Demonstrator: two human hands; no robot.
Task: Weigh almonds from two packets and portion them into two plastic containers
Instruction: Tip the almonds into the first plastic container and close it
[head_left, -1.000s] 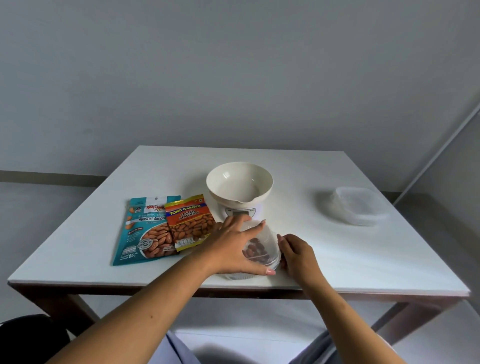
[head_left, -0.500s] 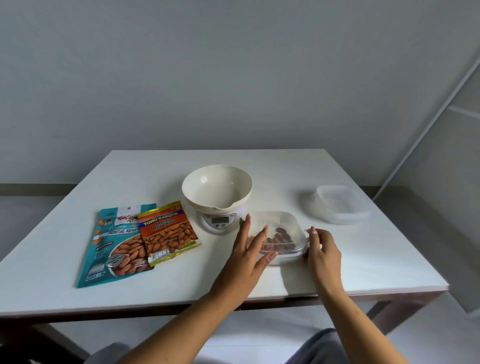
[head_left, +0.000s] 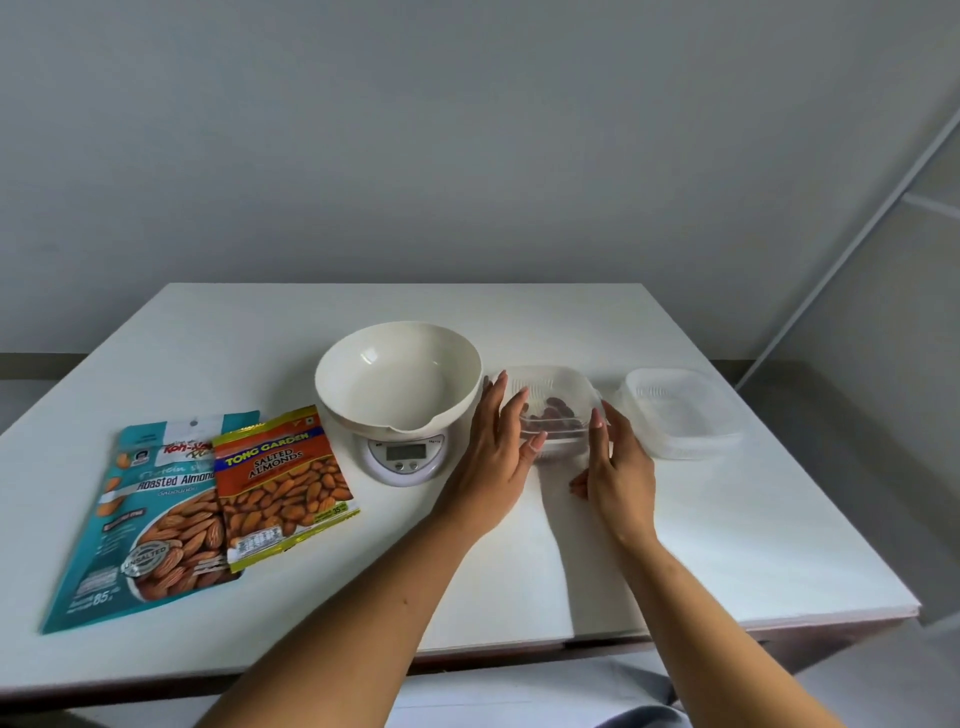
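A clear lidded plastic container (head_left: 558, 387) with a few almonds (head_left: 555, 414) inside sits on the white table, right of the scale. My left hand (head_left: 493, 457) lies flat against its left side, thumb at the front edge. My right hand (head_left: 615, 467) presses its right side, so the container is held between both hands. A second clear container (head_left: 680, 415), with no almonds visible inside, stands just to the right. A teal roasted-almond packet (head_left: 150, 519) and an orange salted-almond packet (head_left: 280, 478) lie flat at the left, overlapping.
A white digital scale (head_left: 405, 457) carries a cream bowl (head_left: 397, 374) with nothing in it, close to my left hand. The table's (head_left: 753, 561) front edge is near my forearms. A grey wall stands behind the table.
The almond container has slid from the table's front edge back to a spot between the scale and the second container, with both hands moving along its sides.
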